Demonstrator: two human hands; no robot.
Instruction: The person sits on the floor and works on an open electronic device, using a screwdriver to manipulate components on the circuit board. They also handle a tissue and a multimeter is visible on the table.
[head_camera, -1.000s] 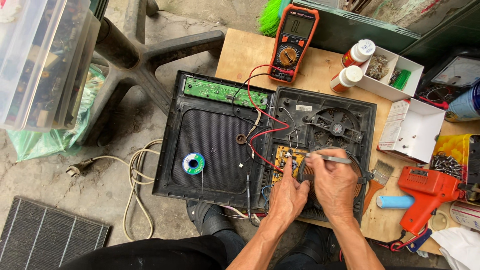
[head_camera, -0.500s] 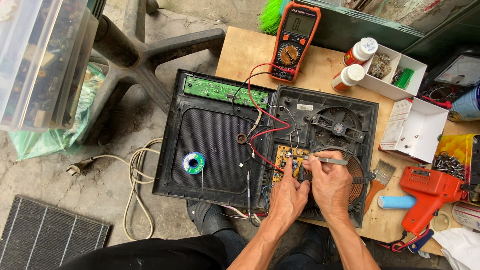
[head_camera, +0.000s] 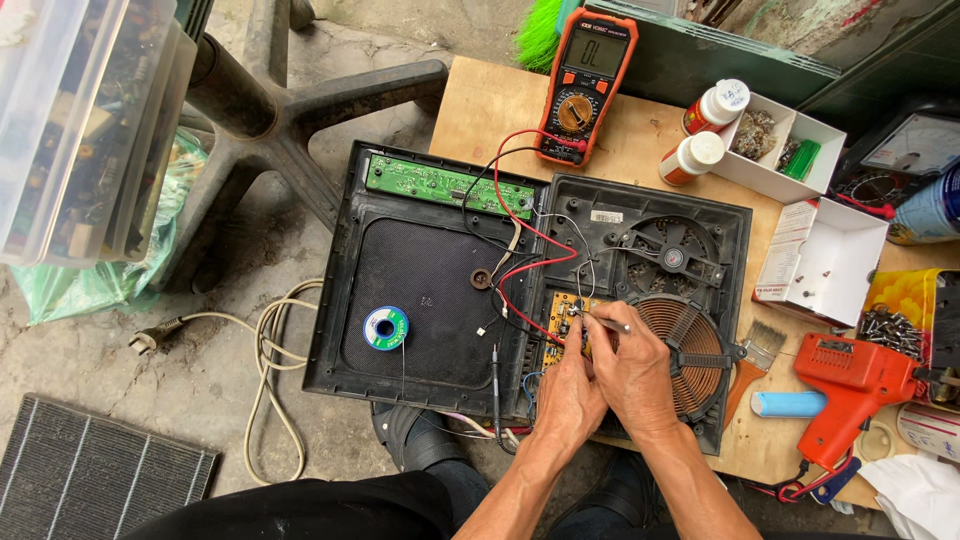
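Observation:
Both my hands work over the yellow circuit board inside an opened black induction cooker. My right hand pinches a thin metal tool whose tip points left onto the board. My left hand rests beside it, fingertips on the board's lower edge; whether it holds anything is hidden. A copper coil lies just right of my hands. Red and black leads run from the board up to an orange multimeter.
The cooker's black lid lies open at left with a green board, a solder spool and a probe. On the wooden table: two bottles, white boxes, a brush, an orange soldering gun. A chair base and power cord are on the floor.
My right hand has slid left and turned the thin tool so its tip sits closer on the yellow board. My left hand has barely shifted.

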